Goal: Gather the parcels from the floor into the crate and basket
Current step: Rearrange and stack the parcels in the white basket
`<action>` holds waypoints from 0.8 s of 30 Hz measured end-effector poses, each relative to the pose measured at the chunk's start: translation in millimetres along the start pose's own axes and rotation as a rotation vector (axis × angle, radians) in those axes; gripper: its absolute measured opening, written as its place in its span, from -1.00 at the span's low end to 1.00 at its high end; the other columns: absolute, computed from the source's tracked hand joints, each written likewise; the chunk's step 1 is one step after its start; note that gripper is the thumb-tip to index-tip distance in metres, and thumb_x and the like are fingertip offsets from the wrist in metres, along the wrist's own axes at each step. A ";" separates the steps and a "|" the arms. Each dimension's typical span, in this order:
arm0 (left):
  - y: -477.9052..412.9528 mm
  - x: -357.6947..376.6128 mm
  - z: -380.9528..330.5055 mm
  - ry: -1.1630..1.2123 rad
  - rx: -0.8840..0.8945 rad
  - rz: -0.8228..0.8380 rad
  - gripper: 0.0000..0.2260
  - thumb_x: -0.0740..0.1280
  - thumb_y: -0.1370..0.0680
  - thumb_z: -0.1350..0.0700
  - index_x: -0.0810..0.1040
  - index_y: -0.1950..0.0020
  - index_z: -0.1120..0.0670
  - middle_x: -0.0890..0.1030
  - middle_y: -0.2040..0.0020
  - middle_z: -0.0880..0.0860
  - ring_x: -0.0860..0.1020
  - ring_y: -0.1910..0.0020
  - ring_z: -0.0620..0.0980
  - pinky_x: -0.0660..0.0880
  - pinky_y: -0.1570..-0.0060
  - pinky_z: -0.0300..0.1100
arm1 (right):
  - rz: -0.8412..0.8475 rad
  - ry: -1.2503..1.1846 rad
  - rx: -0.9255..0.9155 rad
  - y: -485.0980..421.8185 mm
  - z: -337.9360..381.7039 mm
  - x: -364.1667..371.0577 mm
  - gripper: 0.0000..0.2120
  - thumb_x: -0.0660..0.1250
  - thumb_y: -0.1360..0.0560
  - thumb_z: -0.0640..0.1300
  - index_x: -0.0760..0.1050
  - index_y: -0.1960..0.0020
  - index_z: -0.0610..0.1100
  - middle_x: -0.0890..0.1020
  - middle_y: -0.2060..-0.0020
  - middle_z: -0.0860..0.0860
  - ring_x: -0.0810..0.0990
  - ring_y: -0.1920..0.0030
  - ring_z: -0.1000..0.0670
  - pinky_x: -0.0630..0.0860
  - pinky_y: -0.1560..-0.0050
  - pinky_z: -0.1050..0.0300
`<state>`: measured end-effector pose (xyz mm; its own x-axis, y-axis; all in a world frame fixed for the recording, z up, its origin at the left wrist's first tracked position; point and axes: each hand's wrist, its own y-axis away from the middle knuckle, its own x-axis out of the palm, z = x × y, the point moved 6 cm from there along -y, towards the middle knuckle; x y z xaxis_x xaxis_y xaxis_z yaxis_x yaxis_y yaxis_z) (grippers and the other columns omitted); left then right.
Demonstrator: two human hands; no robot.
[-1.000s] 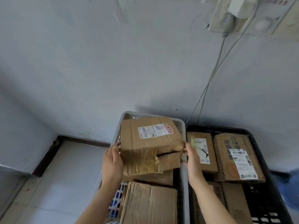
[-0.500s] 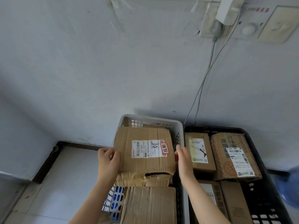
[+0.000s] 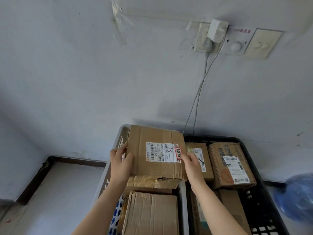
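While your forearms reach in from the bottom edge, the nearest thing is a plain cardboard box [image 3: 150,214] lying in the near end of the white basket [image 3: 106,173]. Just beyond it sits a crushed, taped box [image 3: 152,181], and over that you hold the labelled parcel [image 3: 157,151] above the far end of the basket.

Your left hand [image 3: 121,161] grips the parcel's left edge, thumb on top and fingers curled round the side. Your right hand [image 3: 190,162] clamps the right edge, just below the red sticker. The parcel is nearly level, its label facing up. I cannot tell whether its underside already touches the crushed box.

To the right, touching the basket, the black crate [image 3: 260,211] already holds a small labelled box [image 3: 199,158] and a brown wrapped parcel [image 3: 232,165] side by side, with more cardboard nearer you.

You look to be at the placing step. Next, lower the parcel flat onto the pile so it sits inside the basket's walls, then loosen both grips together. The box beneath is dented, so check that the load settles without tipping towards the crate.

Behind everything, two cables [image 3: 199,92] run down the wall from a wall socket [image 3: 216,31].
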<state>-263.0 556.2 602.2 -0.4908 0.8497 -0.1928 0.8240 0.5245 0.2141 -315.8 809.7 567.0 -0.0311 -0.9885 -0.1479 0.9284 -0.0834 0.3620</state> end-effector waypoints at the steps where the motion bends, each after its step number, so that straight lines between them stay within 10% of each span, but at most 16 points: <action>1: 2.8 7.4 -6.2 0.029 0.028 0.037 -0.62 0.20 -0.59 0.19 0.42 -0.41 -0.04 0.34 -0.23 -0.03 0.43 -0.17 -0.09 0.37 0.07 -0.35 | -0.059 -0.033 -0.044 3.2 7.5 -9.1 -0.83 0.24 -0.62 -0.01 0.49 -0.10 -0.09 0.66 0.06 -0.04 0.65 0.06 -0.02 0.50 0.19 0.16; 9: 35.4 82.4 30.0 -0.144 0.044 0.432 -0.47 0.23 -0.59 0.11 0.18 -0.56 -0.05 0.31 -0.47 -0.08 0.30 -0.41 -0.12 0.29 -0.44 -0.06 | -0.297 0.336 0.023 0.9 -20.2 -78.5 -0.41 0.12 -0.54 0.22 0.22 -0.50 -0.03 0.47 -0.38 -0.07 0.48 -0.32 -0.16 0.45 -0.29 -0.23; 15: 33.5 62.3 52.1 -0.159 0.083 0.365 -0.59 0.20 -0.64 0.03 0.28 -0.50 -0.06 0.36 -0.36 -0.14 0.36 -0.34 -0.15 0.33 -0.38 -0.12 | -0.395 0.363 -0.108 21.8 -13.9 -83.4 -0.35 0.17 -0.61 0.16 0.01 -0.60 0.05 0.13 -0.57 -0.05 0.10 -0.56 -0.13 0.20 -0.47 -0.28; 24: 10.4 -6.5 106.1 -0.293 -0.153 0.126 -0.78 0.21 -0.61 0.15 0.46 -0.25 0.09 0.35 -0.27 0.09 0.50 -0.09 0.01 0.57 0.00 -0.12 | -0.398 0.664 -0.751 61.3 41.6 9.4 -0.66 0.28 -0.52 -0.15 0.40 -0.29 -0.12 0.45 -0.25 -0.10 0.43 -0.28 -0.07 0.49 -0.21 0.03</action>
<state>-221.2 550.4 504.1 -0.2678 0.8683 -0.4176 0.8103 0.4375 0.3900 -274.5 790.0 626.1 -0.3834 -0.6228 -0.6820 0.8929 -0.0614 -0.4460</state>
